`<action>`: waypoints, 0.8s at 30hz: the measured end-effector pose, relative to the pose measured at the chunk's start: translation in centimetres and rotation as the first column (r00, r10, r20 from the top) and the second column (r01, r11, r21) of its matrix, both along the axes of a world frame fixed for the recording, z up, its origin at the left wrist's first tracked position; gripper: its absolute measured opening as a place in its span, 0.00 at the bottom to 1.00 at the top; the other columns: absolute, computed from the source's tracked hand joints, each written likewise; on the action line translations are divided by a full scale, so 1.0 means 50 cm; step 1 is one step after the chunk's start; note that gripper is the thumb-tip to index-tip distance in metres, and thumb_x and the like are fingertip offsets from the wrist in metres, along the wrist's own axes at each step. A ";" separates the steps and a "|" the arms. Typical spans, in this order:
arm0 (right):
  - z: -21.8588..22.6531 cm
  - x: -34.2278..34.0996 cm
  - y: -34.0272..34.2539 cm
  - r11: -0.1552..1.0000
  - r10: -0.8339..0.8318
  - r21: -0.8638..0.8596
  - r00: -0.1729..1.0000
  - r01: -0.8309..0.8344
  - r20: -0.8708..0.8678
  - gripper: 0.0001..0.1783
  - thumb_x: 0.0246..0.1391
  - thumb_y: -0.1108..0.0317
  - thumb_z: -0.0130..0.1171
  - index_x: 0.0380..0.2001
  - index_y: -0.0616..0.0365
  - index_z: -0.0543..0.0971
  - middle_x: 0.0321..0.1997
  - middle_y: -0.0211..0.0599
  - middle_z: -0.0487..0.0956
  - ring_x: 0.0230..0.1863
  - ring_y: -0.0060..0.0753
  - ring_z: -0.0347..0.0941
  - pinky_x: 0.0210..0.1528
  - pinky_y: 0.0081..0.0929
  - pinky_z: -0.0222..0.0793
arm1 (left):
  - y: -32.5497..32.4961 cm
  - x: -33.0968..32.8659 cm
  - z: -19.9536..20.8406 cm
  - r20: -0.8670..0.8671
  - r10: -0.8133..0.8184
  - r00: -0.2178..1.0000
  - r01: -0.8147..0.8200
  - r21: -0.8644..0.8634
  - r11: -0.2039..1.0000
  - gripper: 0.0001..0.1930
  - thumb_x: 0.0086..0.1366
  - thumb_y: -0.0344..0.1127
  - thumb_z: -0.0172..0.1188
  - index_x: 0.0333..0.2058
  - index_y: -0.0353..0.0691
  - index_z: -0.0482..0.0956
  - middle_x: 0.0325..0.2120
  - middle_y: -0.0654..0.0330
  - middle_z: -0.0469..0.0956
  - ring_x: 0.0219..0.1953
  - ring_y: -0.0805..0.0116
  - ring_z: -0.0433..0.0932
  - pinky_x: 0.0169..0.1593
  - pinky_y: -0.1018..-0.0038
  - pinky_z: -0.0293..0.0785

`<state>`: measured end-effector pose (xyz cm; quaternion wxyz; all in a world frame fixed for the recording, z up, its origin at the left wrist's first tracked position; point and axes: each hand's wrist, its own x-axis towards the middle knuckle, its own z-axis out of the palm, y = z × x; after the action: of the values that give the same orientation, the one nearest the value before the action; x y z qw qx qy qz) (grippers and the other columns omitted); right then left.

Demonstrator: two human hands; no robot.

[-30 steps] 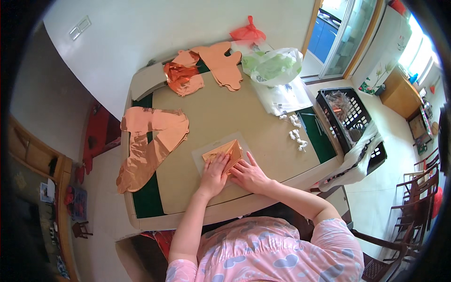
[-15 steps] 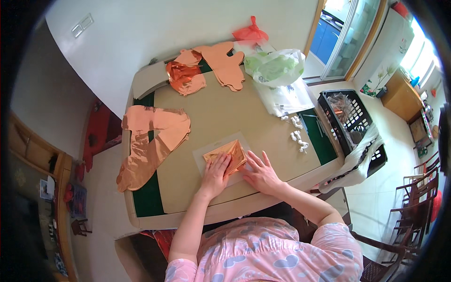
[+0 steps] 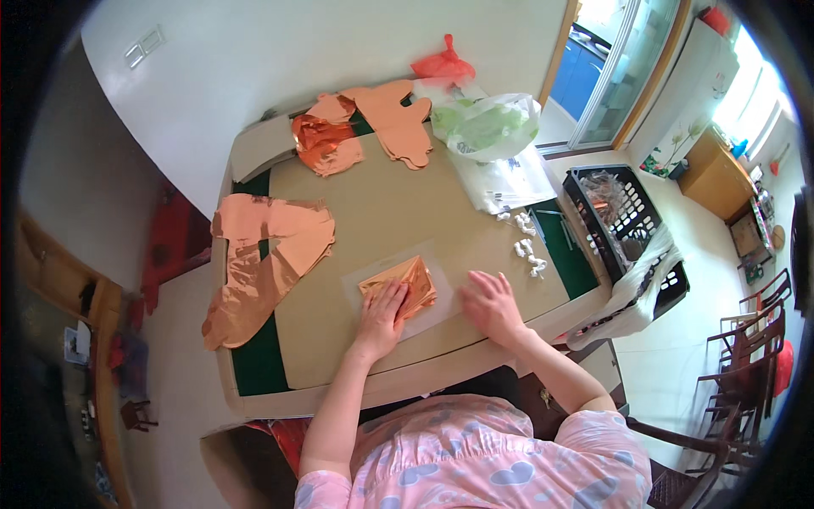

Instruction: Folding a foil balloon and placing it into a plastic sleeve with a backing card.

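Note:
A folded copper-coloured foil balloon (image 3: 417, 282) lies on a translucent plastic sheet (image 3: 443, 309) near the front of the table. My left hand (image 3: 383, 318) rests flat on its left part, fingers stretched out and pressing it down. To the right, my right hand (image 3: 492, 307) is off the foil, over the sheet's right side. Its fingers are somewhat apart and slightly blurred, with nothing seen in them. Flat, unfilled foil balloons (image 3: 270, 254) of the same colour lie at the left, and more flat foil pieces (image 3: 394, 123) lie along the far edge.
White and green plastic bags (image 3: 487, 127) sit at the far right of the table (image 3: 356, 199), near several small white twisted pieces (image 3: 526, 246). Beyond the right edge stands a black crate (image 3: 627, 204) holding clear bags. A red bag (image 3: 443, 61) lies at the back.
My right hand has lifted away from the foil's right edge and moved right. My left hand stays on the foil. The whole view has shifted slightly.

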<state>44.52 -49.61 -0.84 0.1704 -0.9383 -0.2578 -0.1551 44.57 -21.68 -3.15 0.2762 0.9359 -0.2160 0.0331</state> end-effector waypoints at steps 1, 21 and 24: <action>0.002 0.006 -0.027 0.991 -0.088 0.104 0.996 0.089 -0.013 0.18 0.50 0.67 0.59 0.47 0.48 0.77 0.58 0.42 0.70 0.61 0.45 0.63 0.62 0.50 0.56 | 0.001 0.002 -0.007 0.019 0.000 1.000 0.000 0.000 1.000 0.34 0.60 0.32 0.53 0.66 0.44 0.56 0.67 0.54 0.55 0.69 0.59 0.52 0.70 0.54 0.41; -0.004 0.011 0.177 0.908 0.058 0.414 0.998 -0.064 0.027 0.05 0.48 0.71 0.60 0.31 0.55 0.77 0.34 0.37 0.76 0.40 0.41 0.72 0.44 0.35 0.66 | 0.000 0.006 0.018 -0.056 -0.018 0.998 0.017 -0.020 1.000 0.34 0.60 0.33 0.54 0.66 0.45 0.56 0.66 0.54 0.56 0.69 0.59 0.52 0.70 0.53 0.41; -0.022 0.002 0.181 0.950 0.104 0.291 0.994 -0.109 0.032 0.09 0.50 0.68 0.58 0.37 0.53 0.78 0.39 0.32 0.76 0.48 0.38 0.71 0.57 0.43 0.60 | -0.002 0.008 0.022 -0.077 -0.018 0.997 0.014 -0.050 0.999 0.33 0.61 0.34 0.53 0.66 0.46 0.56 0.66 0.54 0.55 0.69 0.59 0.51 0.69 0.53 0.41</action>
<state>44.62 -40.56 -1.96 0.3134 -0.8862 -0.2835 -0.1898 44.95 -21.76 -2.06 0.3075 0.9277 -0.2116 0.0002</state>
